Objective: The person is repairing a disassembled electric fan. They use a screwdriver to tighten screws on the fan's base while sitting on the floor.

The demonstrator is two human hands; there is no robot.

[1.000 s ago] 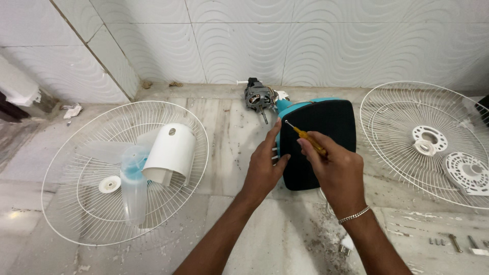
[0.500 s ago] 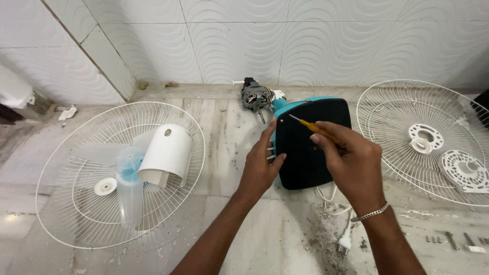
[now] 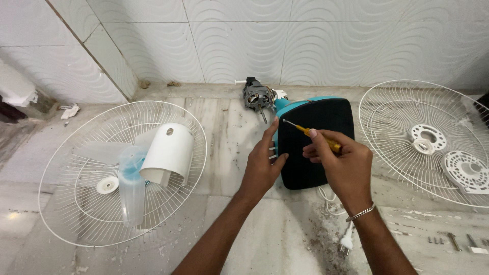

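We've got the fan base (image 3: pixel 318 147) mid-floor, motor (image 3: pixel 254 97) just behind it by the back wall. One grille (image 3: pixel 76 203) lies left, holding the blade (image 3: pixel 130 178) and cover (image 3: pixel 168 153); another grille (image 3: pixel 402 107) lies right, screws (image 3: pixel 451 240) near the floor's front-right corner.

Our right hand (image 3: pixel 340 162) covers most of the yellow screwdriver (image 3: pixel 311 134) handle, and we cannot tell whether its tip touches the black fan base (image 3: pixel 316 147). Beneath that base, the white cord (image 3: pixel 333 203) is partly hidden by our right wrist. Right of the base, the wire guard (image 3: pixel 407 107) and small screws (image 3: pixel 451 240) are cut by the frame edge.
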